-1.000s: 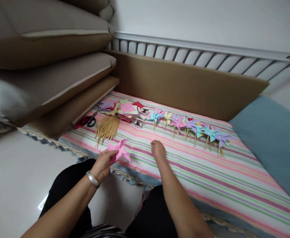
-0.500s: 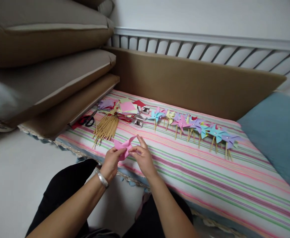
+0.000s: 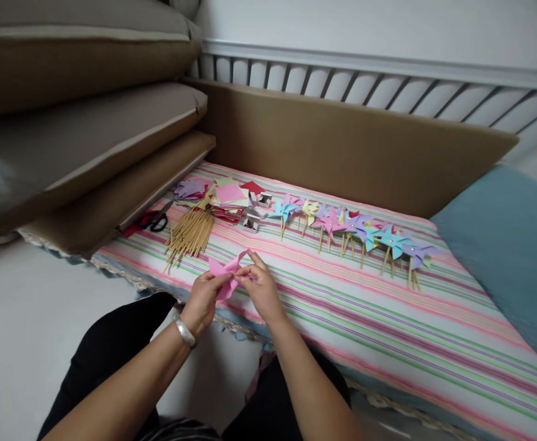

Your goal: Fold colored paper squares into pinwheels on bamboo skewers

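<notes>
Between both hands, above the front edge of the striped cloth (image 3: 342, 318), is a pink paper pinwheel (image 3: 225, 290) with its blades partly folded in. My left hand (image 3: 203, 300) grips its left side, thumb pressed near the middle. At the pinwheel's centre, my right hand (image 3: 263, 293) pinches with thumb and index finger while its other fingers reach up by a raised blade. Whether a pin is between those fingertips is too small to tell. Beyond the hands lies a bundle of thin wooden sticks (image 3: 190, 236).
Black-handled scissors (image 3: 158, 220) lie left of the sticks. Behind them are stacked paper squares (image 3: 230, 195) and small clear boxes (image 3: 251, 222). Several finished pinwheels (image 3: 329, 222) line the cloth to the right. Stacked cushions (image 3: 112, 135) rise at left, a brown panel (image 3: 333, 141) behind.
The camera view has shifted slightly. My right fingertips have closed in on the pinwheel's centre, and its blades sit a little more gathered. My left hand keeps its hold.
</notes>
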`<state>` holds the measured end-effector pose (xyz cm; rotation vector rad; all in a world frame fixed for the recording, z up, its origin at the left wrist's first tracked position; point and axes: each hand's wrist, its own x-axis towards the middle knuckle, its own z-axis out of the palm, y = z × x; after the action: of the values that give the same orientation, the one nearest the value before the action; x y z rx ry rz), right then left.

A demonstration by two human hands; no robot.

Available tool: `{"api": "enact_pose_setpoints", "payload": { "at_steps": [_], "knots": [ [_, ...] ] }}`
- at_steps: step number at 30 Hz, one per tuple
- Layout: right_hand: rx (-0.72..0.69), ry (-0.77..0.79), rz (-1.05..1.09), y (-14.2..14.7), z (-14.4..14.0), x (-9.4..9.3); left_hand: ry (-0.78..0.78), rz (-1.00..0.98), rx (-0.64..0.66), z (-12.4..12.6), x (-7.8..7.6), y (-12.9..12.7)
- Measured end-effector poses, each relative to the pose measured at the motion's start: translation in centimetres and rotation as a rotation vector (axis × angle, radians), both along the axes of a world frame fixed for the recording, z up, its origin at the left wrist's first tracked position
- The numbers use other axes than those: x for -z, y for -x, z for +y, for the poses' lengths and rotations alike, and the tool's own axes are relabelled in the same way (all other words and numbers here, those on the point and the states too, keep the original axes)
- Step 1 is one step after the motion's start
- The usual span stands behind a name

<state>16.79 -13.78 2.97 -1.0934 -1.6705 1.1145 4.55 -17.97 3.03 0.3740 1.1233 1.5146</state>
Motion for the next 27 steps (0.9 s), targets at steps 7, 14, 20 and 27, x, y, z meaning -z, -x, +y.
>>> {"api": "enact_pose_setpoints", "payload": {
  "at_steps": [7, 14, 20, 27],
  "knots": [
    [-0.036, -0.108, -0.004, -0.11, -0.13, -0.26, 0.001, 0.047, -0.026, 0.03, -0.54, 0.05],
    [-0.066, -0.106, -0.01, 0.03, -0.16, -0.28, -0.03, 0.1, -0.003, 0.1, -0.01, 0.27],
    [-0.065, -0.02, 0.026, 0.08, 0.01, -0.18, -0.044, 0.062, 0.05, -0.02, -0.08, 0.3],
    [-0.068, 0.146, 0.112, 0.06, 0.3, 0.0, -0.057, 0.127, 0.067, -0.16, 0.1, 0.41]
  ]
}}
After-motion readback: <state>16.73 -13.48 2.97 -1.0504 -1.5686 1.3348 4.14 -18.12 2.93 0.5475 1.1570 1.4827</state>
